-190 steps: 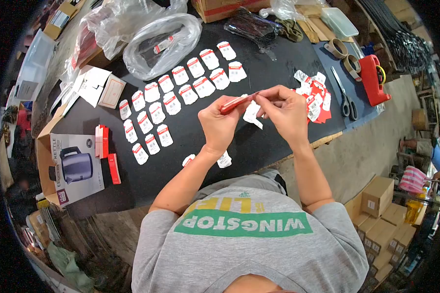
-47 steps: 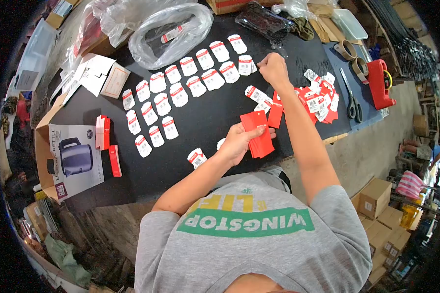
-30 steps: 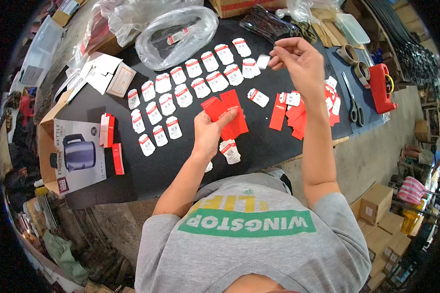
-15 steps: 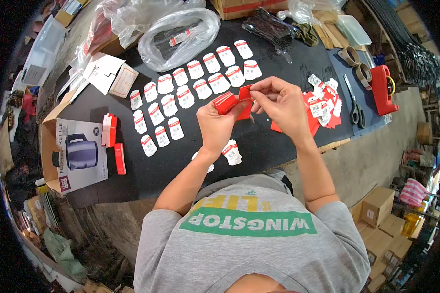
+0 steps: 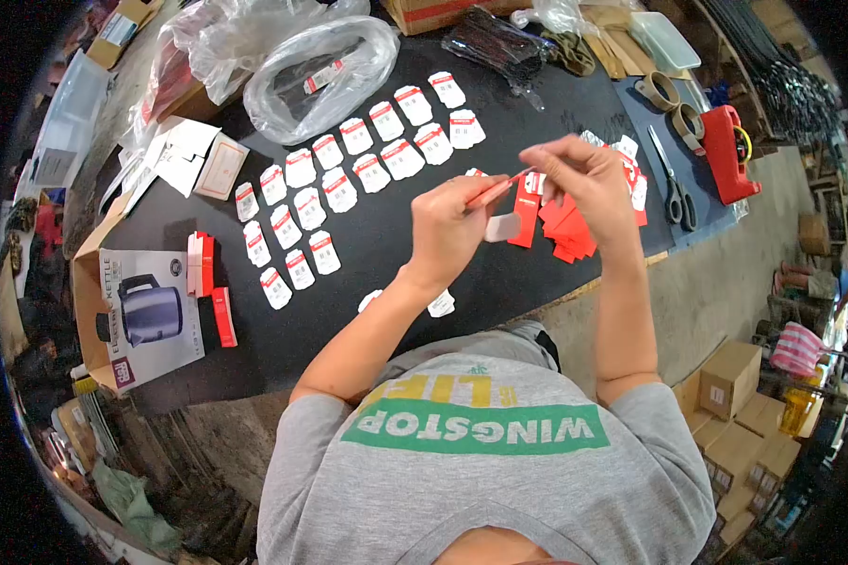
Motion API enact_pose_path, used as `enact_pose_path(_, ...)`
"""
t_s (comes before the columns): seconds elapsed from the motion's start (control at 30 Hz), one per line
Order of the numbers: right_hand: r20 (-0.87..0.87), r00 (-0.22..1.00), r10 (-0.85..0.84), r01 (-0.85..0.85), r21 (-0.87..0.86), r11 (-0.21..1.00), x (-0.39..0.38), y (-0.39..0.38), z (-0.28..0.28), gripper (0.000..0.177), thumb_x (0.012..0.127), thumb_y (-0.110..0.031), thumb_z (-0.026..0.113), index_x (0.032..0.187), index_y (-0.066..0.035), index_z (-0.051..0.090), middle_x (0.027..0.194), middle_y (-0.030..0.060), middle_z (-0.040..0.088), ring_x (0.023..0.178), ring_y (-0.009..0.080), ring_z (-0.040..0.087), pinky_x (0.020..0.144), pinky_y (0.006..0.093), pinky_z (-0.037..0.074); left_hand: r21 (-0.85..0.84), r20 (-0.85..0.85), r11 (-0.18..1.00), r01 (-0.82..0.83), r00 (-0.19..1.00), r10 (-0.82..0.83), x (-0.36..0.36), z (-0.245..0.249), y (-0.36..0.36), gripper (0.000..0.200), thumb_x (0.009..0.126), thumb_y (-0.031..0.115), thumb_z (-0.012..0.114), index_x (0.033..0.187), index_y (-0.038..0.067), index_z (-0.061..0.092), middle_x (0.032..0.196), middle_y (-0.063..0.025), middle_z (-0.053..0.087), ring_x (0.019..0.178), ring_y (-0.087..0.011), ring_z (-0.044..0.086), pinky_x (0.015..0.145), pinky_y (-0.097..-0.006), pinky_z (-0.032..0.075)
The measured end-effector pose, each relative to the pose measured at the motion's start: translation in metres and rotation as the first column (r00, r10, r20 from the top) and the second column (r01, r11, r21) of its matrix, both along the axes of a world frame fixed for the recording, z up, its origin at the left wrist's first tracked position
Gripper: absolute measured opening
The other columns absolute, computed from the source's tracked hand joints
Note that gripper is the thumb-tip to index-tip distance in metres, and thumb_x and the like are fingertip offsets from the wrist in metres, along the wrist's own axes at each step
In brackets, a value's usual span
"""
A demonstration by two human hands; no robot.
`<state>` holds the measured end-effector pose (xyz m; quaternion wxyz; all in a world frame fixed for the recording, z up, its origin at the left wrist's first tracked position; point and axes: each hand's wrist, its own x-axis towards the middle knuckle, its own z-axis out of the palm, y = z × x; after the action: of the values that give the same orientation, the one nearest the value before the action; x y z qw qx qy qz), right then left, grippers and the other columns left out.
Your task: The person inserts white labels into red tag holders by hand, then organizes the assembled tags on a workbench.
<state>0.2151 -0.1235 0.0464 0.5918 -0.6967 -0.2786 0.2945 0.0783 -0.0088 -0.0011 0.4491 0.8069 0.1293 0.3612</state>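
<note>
My left hand [image 5: 448, 231] is closed around a thin stack of red cards [image 5: 490, 194], seen nearly edge-on, with a white piece [image 5: 503, 228] showing below it. Just right of the stack is my right hand [image 5: 584, 184], its fingers curled and partly blurred; whether anything is between them is too unclear to tell. Beneath and beside it lie loose red cards [image 5: 567, 229] and white-and-red tags [image 5: 639, 193]. Rows of small piles of white tags with red tops [image 5: 338, 190] cover the middle of the black table [image 5: 405, 268]. More tags [image 5: 442, 303] lie near the front edge, partly hidden by my left arm.
An electric kettle box [image 5: 151, 315] stands at the left, beside red card bundles [image 5: 224, 316]. Plastic bags [image 5: 325, 80] lie at the back. Scissors [image 5: 671, 179], tape rolls [image 5: 658, 90] and a red tape dispenser [image 5: 725, 155] are on the right.
The held stack has turned from face-up to nearly edge-on. My right hand has moved right, away from the stack. The view has shifted slightly, and more red cards show under my right hand.
</note>
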Motion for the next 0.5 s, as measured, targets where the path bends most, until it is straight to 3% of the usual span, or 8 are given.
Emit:
enact_pose_path(0.03, 0.121, 0.991, -0.052, 0.054, -0.011, 0.998, 0.010, -0.001, -0.005, 0.017, 0.088, -0.015, 0.063, 0.087, 0.002, 0.067, 0.071, 0.0049, 0.065, 0.054, 0.0061, 0.058, 0.048, 0.0184, 0.042, -0.173, -0.140, 0.985, 0.019, 0.989, -0.043, 0.003, 0.002, -0.006, 0.014, 0.076, 0.000, 0.070, 0.090, 0.001, 0.070, 0.075, -0.0085, 0.069, 0.064, -0.0072, 0.060, 0.058, -0.0251, 0.049)
enact_pose_path(0.07, 0.122, 0.991, -0.055, 0.057, -0.013, 0.998, 0.021, -0.001, -0.008, 0.017, 0.088, -0.015, 0.063, 0.087, 0.002, 0.067, 0.071, 0.0049, 0.065, 0.054, 0.0061, 0.058, 0.048, 0.0184, 0.042, -0.350, -0.137, 0.936, 0.041, 0.986, -0.094, 0.008, -0.005, -0.012, 0.013, 0.076, 0.007, 0.073, 0.086, 0.000, 0.069, 0.067, -0.0064, 0.066, 0.060, -0.0039, 0.053, 0.054, -0.0247, 0.045)
enact_pose_path(0.2, 0.137, 0.984, -0.112, 0.126, -0.095, 0.988, 0.065, 0.001, -0.025, 0.020, 0.088, -0.017, 0.063, 0.085, 0.003, 0.064, 0.069, 0.0057, 0.064, 0.054, 0.0067, 0.058, 0.047, 0.0187, 0.042, -0.464, -0.321, 0.886, 0.021, 0.928, -0.190, 0.014, -0.017, -0.024, 0.018, 0.073, 0.013, 0.077, 0.080, 0.000, 0.067, 0.072, -0.0044, 0.068, 0.061, -0.0071, 0.058, 0.057, -0.0266, 0.047)
enact_pose_path(0.4, 0.297, 0.943, -0.151, 0.231, -0.259, 0.938, 0.108, 0.016, -0.073, 0.021, 0.086, -0.017, 0.064, 0.087, 0.004, 0.063, 0.068, 0.0082, 0.064, 0.051, 0.0098, 0.059, 0.043, 0.0225, 0.043, -0.690, -0.315, 0.723, -0.026, 0.910, -0.268, 0.008, -0.067, -0.034, 0.025, 0.073, 0.013, 0.077, 0.088, -0.003, 0.066, 0.083, -0.0079, 0.069, 0.074, -0.0120, 0.065, 0.068, -0.0270, 0.051)
enact_pose_path(0.47, 0.480, 0.871, -0.104, 0.309, -0.371, 0.876, 0.111, 0.024, -0.079, 0.023, 0.079, -0.017, 0.070, 0.087, 0.003, 0.064, 0.067, 0.0100, 0.063, 0.057, 0.0170, 0.061, 0.050, 0.0295, 0.047, -0.734, -0.279, 0.678, -0.034, 0.925, -0.256, -0.001, -0.069, -0.030, 0.026, 0.073, 0.012, 0.077, 0.089, -0.004, 0.066, 0.084, -0.0092, 0.069, 0.077, -0.0136, 0.066, 0.070, -0.0273, 0.052)
enact_pose_path(0.5, 0.480, 0.872, -0.102, 0.306, -0.370, 0.877, 0.108, 0.030, -0.083, 0.023, 0.079, -0.017, 0.070, 0.087, 0.003, 0.064, 0.067, 0.0100, 0.063, 0.057, 0.0170, 0.061, 0.050, 0.0295, 0.047, -0.744, -0.282, 0.664, -0.070, 0.935, -0.217, -0.006, -0.068, -0.026, 0.027, 0.075, 0.011, 0.076, 0.093, -0.005, 0.065, 0.086, -0.0102, 0.069, 0.080, -0.0156, 0.067, 0.072, -0.0281, 0.053)
